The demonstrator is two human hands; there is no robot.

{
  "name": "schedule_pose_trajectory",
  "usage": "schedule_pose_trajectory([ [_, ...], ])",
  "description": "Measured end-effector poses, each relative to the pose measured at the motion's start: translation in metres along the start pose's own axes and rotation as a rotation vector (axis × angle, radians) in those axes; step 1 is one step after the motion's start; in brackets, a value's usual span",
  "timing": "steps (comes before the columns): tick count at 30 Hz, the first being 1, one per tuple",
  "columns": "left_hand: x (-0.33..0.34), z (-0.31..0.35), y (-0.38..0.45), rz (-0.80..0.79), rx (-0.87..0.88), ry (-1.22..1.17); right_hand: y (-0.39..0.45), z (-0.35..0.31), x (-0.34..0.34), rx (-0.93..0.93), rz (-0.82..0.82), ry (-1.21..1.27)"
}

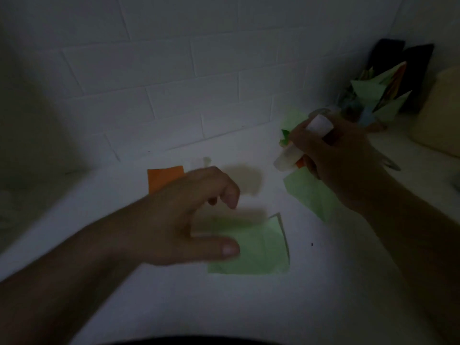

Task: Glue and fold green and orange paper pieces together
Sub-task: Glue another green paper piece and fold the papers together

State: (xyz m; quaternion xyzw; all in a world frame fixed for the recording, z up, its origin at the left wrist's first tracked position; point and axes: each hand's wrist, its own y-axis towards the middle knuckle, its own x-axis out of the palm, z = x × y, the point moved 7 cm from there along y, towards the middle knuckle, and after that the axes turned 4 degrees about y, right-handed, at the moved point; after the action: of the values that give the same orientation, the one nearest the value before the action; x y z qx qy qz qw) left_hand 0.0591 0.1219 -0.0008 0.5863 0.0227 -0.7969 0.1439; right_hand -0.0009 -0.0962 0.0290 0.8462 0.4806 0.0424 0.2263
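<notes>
The right hand [341, 155] is wrapping its fingers [302, 135] round a white glue stick tube with an orange base [301, 148], tip angling down-left. The left hand [184, 220] is hovering loosely curled, holding nothing, thumb over the creased pale green paper square [263, 247] lying on the white counter [224, 307]. A flat orange paper piece [163, 179] is waiting behind it (dim light, details murky). This looks like the gluing step; next calls for pinning the green sheet and bringing the tip down.
</notes>
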Motion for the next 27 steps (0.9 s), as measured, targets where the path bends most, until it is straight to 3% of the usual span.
schedule_pose_trajectory([
  [1, 0.016, -0.011, -0.016, -0.126, -0.043, 0.113, -0.001, 0.002, 0.002, 0.01, -0.006, -0.008],
  [3, 0.071, -0.109, -0.018, -0.171, -0.152, -0.008, -0.002, 0.004, 0.004, 0.022, -0.024, -0.02],
  [5, 0.078, -0.12, -0.02, -0.171, -0.09, -0.008, -0.003, 0.005, 0.006, 0.019, -0.036, -0.024],
  [6, 0.072, -0.127, -0.016, -0.147, -0.152, 0.006, -0.003, 0.005, 0.005, 0.015, -0.032, -0.031],
  [8, 0.038, -0.064, -0.018, -0.213, -0.165, 0.018, -0.001, 0.006, 0.004, 0.012, -0.02, -0.039],
  [11, -0.009, -0.027, -0.008, 0.172, -0.134, 0.148, -0.001, 0.006, 0.005, 0.014, -0.036, -0.055],
  [14, -0.008, -0.037, -0.004, 0.292, -0.162, 0.19, 0.0, 0.01, 0.003, 0.03, -0.028, -0.049],
  [19, 0.005, -0.013, 0.005, 0.263, -0.2, 0.059, -0.002, 0.007, 0.006, -0.021, -0.058, -0.181],
  [22, 0.016, 0.002, 0.006, 0.209, -0.229, 0.1, -0.007, 0.002, 0.022, -0.08, -0.151, -0.223],
  [27, 0.034, 0.005, 0.002, 0.081, -0.313, 0.236, -0.016, 0.013, 0.052, -0.139, -0.352, -0.498],
])
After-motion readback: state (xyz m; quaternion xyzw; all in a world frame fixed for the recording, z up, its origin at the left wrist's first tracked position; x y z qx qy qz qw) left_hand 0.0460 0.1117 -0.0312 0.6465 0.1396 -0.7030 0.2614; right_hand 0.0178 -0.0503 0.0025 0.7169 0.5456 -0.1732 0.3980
